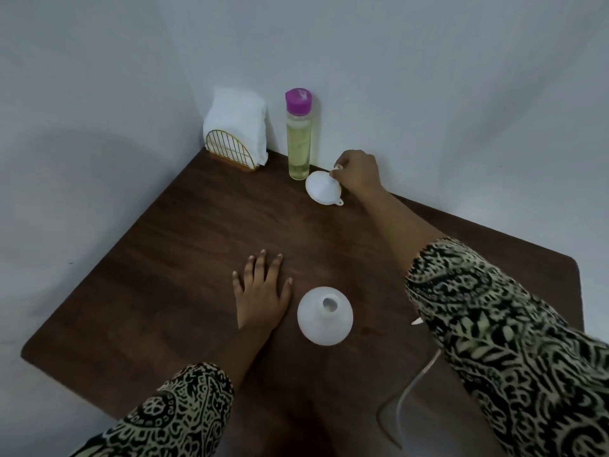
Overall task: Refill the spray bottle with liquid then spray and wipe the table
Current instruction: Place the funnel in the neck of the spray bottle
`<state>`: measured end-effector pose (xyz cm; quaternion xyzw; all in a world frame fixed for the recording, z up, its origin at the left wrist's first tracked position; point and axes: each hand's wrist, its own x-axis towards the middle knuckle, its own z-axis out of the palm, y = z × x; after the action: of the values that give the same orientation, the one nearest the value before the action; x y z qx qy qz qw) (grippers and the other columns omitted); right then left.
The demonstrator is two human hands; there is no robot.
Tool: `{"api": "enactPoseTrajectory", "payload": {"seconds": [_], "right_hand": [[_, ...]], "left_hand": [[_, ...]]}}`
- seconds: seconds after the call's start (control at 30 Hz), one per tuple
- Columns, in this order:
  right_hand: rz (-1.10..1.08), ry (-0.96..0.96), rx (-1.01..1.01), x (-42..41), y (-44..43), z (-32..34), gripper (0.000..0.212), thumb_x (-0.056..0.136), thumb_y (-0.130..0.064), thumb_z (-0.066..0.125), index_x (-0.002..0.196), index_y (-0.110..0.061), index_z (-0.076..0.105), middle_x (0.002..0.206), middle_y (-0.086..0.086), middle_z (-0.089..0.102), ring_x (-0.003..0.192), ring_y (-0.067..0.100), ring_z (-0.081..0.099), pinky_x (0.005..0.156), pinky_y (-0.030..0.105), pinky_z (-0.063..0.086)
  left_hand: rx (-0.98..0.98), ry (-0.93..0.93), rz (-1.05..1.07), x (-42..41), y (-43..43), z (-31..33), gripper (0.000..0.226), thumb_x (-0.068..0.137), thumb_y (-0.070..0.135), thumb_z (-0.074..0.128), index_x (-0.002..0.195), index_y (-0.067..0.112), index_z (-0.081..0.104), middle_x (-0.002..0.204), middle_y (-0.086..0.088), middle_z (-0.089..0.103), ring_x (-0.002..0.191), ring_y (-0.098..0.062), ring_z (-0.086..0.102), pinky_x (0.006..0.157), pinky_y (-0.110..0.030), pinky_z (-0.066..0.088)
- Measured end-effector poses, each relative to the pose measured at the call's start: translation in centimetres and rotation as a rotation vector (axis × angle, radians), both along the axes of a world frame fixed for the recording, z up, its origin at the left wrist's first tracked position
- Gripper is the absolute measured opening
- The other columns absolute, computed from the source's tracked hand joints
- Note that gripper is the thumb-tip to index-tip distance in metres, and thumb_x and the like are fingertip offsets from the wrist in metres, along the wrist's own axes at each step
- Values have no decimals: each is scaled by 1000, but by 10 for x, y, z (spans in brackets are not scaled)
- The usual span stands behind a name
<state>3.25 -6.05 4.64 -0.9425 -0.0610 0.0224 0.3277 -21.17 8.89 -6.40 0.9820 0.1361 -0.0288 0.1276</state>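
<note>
Spray bottle [324, 319], white and uncapped, upright toward the near edge of the table [164, 258]. Left hand [260, 291] flat, fingers straight, just beside it. Right hand [357, 171] pinches the spout of the funnel [321, 191] near the far corner, beside the liquid bottle [299, 143].

The right sleeve [494, 324] covers most of a white piece [417, 321] on the table [164, 258]: only a pointed tip shows at the sleeve's edge, and what it is cannot be told. A thin clear tube [423, 369] curves out from under that sleeve, its upper end hidden. The right hand [357, 173] pinches the funnel [321, 189] by its spout, whose end is lost under the hand. The gold wire holder [230, 151] screens the lower part of the napkins [237, 120]. Whether the spray bottle [324, 319] holds anything cannot be seen through its open neck. The right sleeve and the left sleeve [178, 413] run off the picture's edges
</note>
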Motion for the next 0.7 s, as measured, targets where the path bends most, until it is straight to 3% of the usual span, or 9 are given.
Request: {"api": "enactPoseTrajectory", "payload": {"seconds": [0.07,0.17,0.23,0.3,0.4,0.47,0.57,0.7], "right_hand": [[-39,56,177,-24,-11,15,13,79,-15,72,89,-8,70,88,8,72,85,22,68,79,31,54],[-88,211,532,-78,-26,45,10,82,-13,73,88,-9,66,86,9,71,75,16,69,76,29,59],[-77,251,676,-114,-34,63,9,83,-14,72,90,-11,66,88,6,71,75,14,68,75,28,59],[-57,258,776,-144,-41,77,9,84,-14,70,92,-11,66,89,5,70,77,13,68,76,29,59],[-62,286,929,-182,-47,90,6,85,-12,70,88,-11,65,87,5,70,76,15,67,77,32,59],[-36,309,978,-201,-48,93,7,84,-10,70,85,-10,63,84,5,69,75,15,67,78,33,59],[53,324,970,-223,-49,90,9,83,-7,70,83,-9,61,82,5,66,77,14,66,77,33,59],[168,306,817,-236,-57,73,10,82,-9,71,89,-11,64,83,1,66,78,13,64,76,32,58]], "left_hand": [[-66,13,15,2,1,6,65,87,60,22,146,35,31,157,1,26,145,-23,17,115,-54,10],[-248,64,87,7,4,18,54,91,49,48,142,35,39,156,4,25,146,-21,14,116,-48,4],[-597,27,197,10,3,45,41,92,34,57,132,26,54,146,1,43,139,-22,32,113,-39,20],[-985,-102,307,5,-4,81,29,95,23,56,123,18,61,125,-1,60,121,-18,53,96,-25,39],[-1252,-190,327,-15,-16,133,26,99,29,48,115,18,65,104,-5,71,93,-12,65,76,-20,48],[-1430,-123,319,-27,-22,155,31,99,34,45,111,17,67,95,-6,74,79,-14,66,71,-25,49],[-1657,-139,383,-43,-28,174,21,98,23,47,102,12,65,78,-1,71,62,-10,61,61,-25,48],[-1719,-197,484,-56,-25,186,17,94,17,56,105,12,67,62,7,61,49,-1,52,45,-14,45]]}}
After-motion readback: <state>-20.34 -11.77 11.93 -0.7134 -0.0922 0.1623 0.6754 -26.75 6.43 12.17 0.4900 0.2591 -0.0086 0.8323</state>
